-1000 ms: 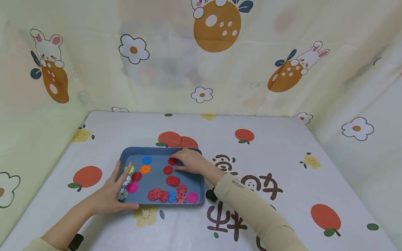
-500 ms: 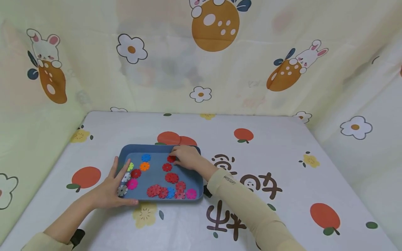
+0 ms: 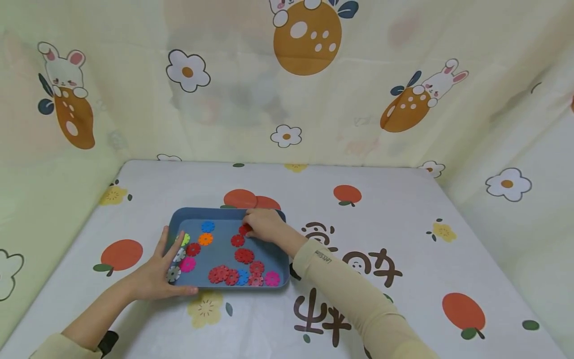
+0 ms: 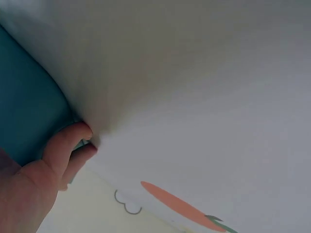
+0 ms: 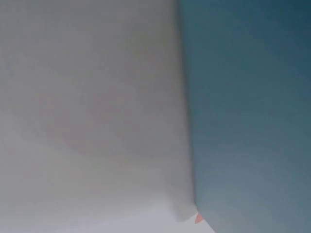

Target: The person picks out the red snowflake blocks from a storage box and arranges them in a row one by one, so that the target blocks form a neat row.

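A shallow blue-grey tray (image 3: 219,214) holds several notched plastic interlocking discs. At its front left corner my left hand (image 3: 154,276) rests with fingers spread over the left side and the thumb along the front edge. In the left wrist view, the left hand's fingertips lie against the tray's wall (image 4: 29,92). My right hand (image 3: 266,227) reaches in over the back right part, thumb and fingers pinching a red disc (image 3: 243,231) that they partly hide. Just in front lies another red disc (image 3: 237,241). The right wrist view shows the tray's side (image 5: 243,121) but no hand.
More discs lie along the tray's front: a red cluster (image 3: 218,274), a blue disc (image 3: 242,277) and a pink disc (image 3: 272,278). Toward the left are an orange disc (image 3: 206,239) and a grey disc (image 3: 173,273). A printed cloth (image 3: 381,199) covers the table.
My right thumb has drawn in toward the fingers at the back red disc. My left hand stays at the tray's corner. The whole view has shifted slightly.
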